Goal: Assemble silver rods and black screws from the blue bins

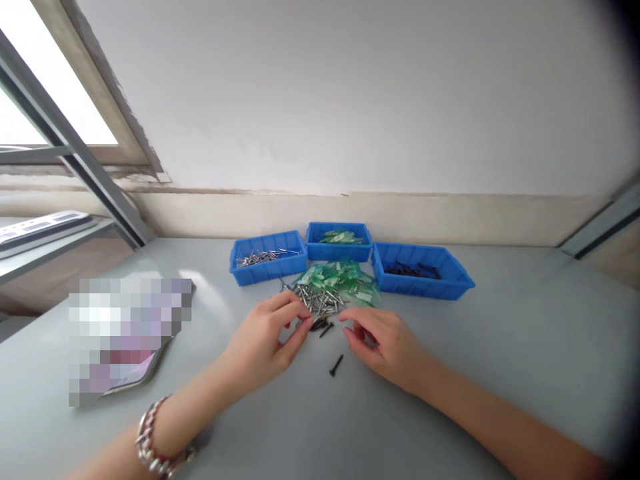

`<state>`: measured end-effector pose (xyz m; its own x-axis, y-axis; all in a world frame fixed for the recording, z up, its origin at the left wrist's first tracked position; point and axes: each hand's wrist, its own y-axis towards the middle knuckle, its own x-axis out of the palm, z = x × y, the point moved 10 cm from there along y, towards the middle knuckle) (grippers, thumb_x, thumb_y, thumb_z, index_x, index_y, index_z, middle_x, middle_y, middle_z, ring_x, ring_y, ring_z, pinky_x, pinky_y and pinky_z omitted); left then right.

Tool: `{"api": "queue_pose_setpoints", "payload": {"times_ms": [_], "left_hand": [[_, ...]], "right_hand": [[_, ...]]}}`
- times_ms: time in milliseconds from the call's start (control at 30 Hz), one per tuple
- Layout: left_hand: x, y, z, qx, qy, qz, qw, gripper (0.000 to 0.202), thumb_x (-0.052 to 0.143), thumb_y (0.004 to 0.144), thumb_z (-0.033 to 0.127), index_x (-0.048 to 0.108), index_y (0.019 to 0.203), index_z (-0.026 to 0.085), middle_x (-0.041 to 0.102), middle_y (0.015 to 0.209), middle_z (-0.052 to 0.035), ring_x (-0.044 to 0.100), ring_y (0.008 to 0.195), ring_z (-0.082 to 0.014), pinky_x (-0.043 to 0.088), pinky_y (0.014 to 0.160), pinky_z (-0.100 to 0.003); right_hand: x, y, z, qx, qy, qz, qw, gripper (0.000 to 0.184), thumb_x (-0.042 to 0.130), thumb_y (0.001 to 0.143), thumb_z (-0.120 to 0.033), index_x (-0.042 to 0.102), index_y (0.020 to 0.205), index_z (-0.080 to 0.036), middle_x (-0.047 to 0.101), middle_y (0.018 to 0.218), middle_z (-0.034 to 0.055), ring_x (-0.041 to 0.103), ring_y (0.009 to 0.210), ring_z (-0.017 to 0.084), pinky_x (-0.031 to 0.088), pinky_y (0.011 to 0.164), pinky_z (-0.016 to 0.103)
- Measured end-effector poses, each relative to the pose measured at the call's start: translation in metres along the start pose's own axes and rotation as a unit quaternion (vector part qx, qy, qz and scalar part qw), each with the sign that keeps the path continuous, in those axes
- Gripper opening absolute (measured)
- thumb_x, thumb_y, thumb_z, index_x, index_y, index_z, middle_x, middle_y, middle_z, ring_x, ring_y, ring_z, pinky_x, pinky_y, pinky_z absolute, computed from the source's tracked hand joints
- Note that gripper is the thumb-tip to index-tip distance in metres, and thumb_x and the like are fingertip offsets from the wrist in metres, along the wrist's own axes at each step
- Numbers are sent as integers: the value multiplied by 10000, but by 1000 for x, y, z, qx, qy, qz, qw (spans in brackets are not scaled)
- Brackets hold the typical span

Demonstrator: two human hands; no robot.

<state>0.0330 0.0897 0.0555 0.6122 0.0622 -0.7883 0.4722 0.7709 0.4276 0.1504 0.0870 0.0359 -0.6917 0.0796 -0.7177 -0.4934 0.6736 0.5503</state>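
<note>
My left hand (270, 330) is at the near edge of a pile of silver rivets or nails (325, 303), its thumb and index tips pinched together; what they hold, if anything, is too small to make out. Beside those fingertips lie a few dark screws (326, 329). My right hand (385, 340) hovers just right of them, thumb and index finger apart, with nothing visible between. One dark screw (337, 365) lies alone on the table, nearer to me. Green-tinted small plastic packets (345, 277) are heaped behind and partly over the silver pieces.
Behind the heap stand three blue bins: the left bin (270, 269) with silver pieces, the middle bin (337, 252) with green packets, the right bin (425, 287) with dark screws. A pixelated flat device (145, 373) lies at left on the grey table (500, 347). The wall (375, 100) rises behind.
</note>
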Motion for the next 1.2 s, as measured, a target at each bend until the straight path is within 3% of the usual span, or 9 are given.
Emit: {"api": "queue_pose_setpoints", "payload": {"times_ms": [167, 300, 633, 1000, 1200], "left_hand": [[-24, 3, -17, -8, 47, 75, 996, 116, 460, 852, 191, 573, 830, 173, 551, 775, -24, 508, 650, -113, 418, 517, -183], [-30, 5, -27, -19, 58, 94, 994, 126, 465, 847, 209, 582, 816, 173, 552, 757, -23, 506, 626, -106, 385, 453, -162], [-37, 8, -50, -70, 96, 119, 986, 159, 469, 828, 244, 578, 735, 174, 559, 661, 9, 472, 532, -98, 397, 553, -224], [-89, -2, -120, -237, 186, 195, 934, 178, 495, 778, 356, 585, 756, 204, 595, 621, 23, 533, 521, -134, 395, 600, -259], [-84, -4, -141, -259, 217, 162, 927, 242, 482, 815, 392, 531, 948, 196, 616, 745, -10, 558, 606, -176, 405, 634, -298]], "right_hand": [[1, -1, 4, 0, 0, 2, 1000, 188, 447, 824, -136, 585, 946, -171, 654, 736, 28, 546, 550, 114, 437, 542, 226], [1, -2, 4, -5, 2, -6, 1000, 207, 437, 813, -112, 584, 943, -177, 673, 801, 37, 559, 571, 114, 447, 553, 225], [3, 0, 3, -16, 12, -14, 1000, 226, 426, 807, -82, 584, 937, -178, 683, 836, 45, 616, 704, 141, 472, 632, 242], [7, -2, 3, -15, 16, -27, 999, 234, 425, 802, -76, 583, 939, -181, 687, 859, 46, 626, 728, 149, 472, 636, 250], [10, -2, 4, -7, 19, -40, 999, 243, 423, 797, -69, 579, 946, -181, 686, 880, 46, 627, 748, 148, 472, 651, 253]]}}
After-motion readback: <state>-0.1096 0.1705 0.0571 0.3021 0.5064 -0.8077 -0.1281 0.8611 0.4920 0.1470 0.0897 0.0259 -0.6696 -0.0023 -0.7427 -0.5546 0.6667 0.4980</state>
